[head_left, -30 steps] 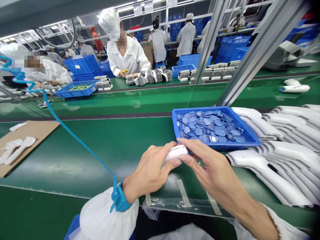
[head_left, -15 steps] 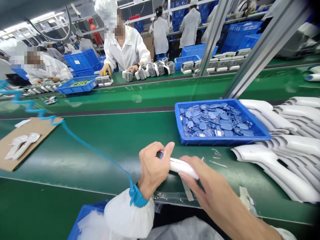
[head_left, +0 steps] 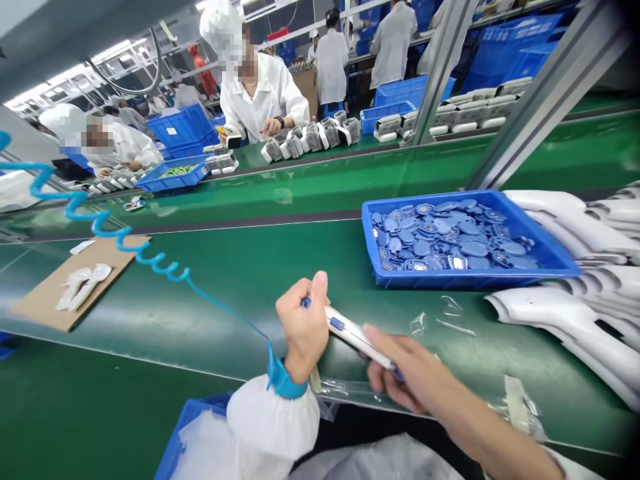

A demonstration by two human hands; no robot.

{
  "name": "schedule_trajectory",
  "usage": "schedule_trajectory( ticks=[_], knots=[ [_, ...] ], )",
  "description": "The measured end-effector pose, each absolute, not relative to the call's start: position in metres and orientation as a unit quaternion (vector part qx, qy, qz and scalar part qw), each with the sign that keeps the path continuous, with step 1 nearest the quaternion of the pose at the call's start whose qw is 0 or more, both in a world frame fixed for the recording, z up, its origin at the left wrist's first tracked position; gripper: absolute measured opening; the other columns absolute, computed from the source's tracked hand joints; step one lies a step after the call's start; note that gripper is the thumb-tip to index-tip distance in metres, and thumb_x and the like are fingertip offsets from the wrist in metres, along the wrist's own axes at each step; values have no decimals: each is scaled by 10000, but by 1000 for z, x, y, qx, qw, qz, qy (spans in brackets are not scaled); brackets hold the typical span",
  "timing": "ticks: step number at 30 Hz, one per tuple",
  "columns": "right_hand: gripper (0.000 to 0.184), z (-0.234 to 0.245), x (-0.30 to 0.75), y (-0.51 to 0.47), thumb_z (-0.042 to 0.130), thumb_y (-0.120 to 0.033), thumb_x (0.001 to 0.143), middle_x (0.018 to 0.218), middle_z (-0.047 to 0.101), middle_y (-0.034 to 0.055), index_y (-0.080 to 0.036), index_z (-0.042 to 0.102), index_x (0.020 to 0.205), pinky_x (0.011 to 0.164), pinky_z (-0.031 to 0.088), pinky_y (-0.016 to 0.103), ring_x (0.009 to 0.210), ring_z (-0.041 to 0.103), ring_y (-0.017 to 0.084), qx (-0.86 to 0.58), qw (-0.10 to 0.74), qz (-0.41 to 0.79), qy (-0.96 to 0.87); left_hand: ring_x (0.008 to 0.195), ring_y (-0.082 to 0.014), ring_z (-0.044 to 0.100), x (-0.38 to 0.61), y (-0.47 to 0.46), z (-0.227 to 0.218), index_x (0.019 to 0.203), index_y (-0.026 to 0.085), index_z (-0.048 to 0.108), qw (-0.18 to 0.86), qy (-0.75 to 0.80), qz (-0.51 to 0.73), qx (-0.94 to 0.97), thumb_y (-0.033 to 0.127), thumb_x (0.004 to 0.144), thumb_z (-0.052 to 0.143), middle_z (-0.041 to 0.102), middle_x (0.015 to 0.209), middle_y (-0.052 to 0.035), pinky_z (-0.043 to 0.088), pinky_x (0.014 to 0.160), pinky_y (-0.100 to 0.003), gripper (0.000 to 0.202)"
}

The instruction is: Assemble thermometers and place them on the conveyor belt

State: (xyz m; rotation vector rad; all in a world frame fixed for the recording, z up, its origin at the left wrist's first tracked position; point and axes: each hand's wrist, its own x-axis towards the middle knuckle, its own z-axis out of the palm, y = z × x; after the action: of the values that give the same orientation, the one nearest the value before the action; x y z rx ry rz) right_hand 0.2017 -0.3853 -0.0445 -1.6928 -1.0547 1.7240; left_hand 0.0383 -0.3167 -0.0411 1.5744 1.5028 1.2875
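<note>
A slim white plastic handle (head_left: 353,333) with a blue button slants between my hands, above the green belt. My left hand (head_left: 304,325) is closed round its upper left end, thumb pointing up. Fingers of my right hand (head_left: 413,367) grip the lower right end, where a bit of blue shows; part of that end is hidden. A blue strap (head_left: 287,383) circles my left wrist, and its coiled cord (head_left: 145,257) runs off to the left. Beyond my hands stands a blue tray (head_left: 475,277) full of flat blue plastic parts (head_left: 420,249).
White curved shells (head_left: 555,313) are stacked at the right. Cardboard (head_left: 45,303) with white pieces (head_left: 83,285) lies at the left. Scraps of clear plastic (head_left: 453,307) rest on the belt (head_left: 240,247). A metal post (head_left: 540,93) rises at the right; co-workers (head_left: 270,87) stand across the line.
The handle has turned, so its blue button now shows and its right end slants lower. My right hand has shifted down along it. The view has swung slightly left.
</note>
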Motion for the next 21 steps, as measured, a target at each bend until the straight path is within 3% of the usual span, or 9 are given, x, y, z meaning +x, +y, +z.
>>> schedule_trajectory(
  ticks=[2,4,7,10,12,15,18,21],
  knots=[
    [467,-45,190,-386,440,-618,973,676,654,30,-227,663,1098,483,297,256,481,512,151,-640,238,462,-566,526,-131,441,43,-306,-45,543,213,475,317,608,463,561,617,976,525,471,517,9,386,557,-298,594],
    [385,-47,180,-387,418,-495,1014,616,643,38,-220,685,1058,496,237,285,483,562,194,-633,216,306,-677,536,-131,441,48,-295,-47,526,215,445,302,627,433,573,617,971,518,466,512,7,381,558,-296,604],
    [422,-53,169,-387,321,-342,1054,552,618,57,-179,688,922,489,110,328,412,564,230,-606,178,179,-754,558,-140,451,54,-284,-49,510,219,407,232,653,402,599,531,998,449,470,510,-7,386,581,-301,581],
    [436,-59,164,-386,284,-287,1067,514,589,30,-176,673,902,457,110,347,374,554,236,-595,191,91,-776,550,-134,441,54,-283,-48,501,216,411,217,624,410,629,458,1003,424,468,515,-9,375,591,-301,557],
    [357,-60,169,-387,364,-316,1062,512,584,-6,-201,672,923,429,182,352,383,562,227,-601,230,99,-759,565,-131,455,45,-285,-45,526,207,461,224,561,400,689,465,979,484,501,554,-8,373,604,-295,521],
    [265,-58,200,-399,496,-424,1038,706,708,-21,-235,676,1082,446,394,318,501,646,183,-616,294,125,-720,603,-135,501,13,-285,-38,624,194,587,215,485,311,789,518,889,619,592,637,-13,378,630,-284,420],
    [345,-57,249,-419,536,-511,1015,962,758,14,-249,658,1203,496,495,270,588,677,141,-653,323,73,-682,591,-158,515,-33,-265,-24,631,196,644,192,592,195,758,576,887,608,605,602,-15,335,600,-292,459],
    [355,-64,281,-429,496,-514,1025,1066,733,53,-247,693,1150,536,517,301,741,715,190,-699,294,-27,-651,566,-182,487,-62,-217,-4,544,177,609,159,724,126,659,561,849,684,552,530,-32,301,574,-301,496]
  ],
)
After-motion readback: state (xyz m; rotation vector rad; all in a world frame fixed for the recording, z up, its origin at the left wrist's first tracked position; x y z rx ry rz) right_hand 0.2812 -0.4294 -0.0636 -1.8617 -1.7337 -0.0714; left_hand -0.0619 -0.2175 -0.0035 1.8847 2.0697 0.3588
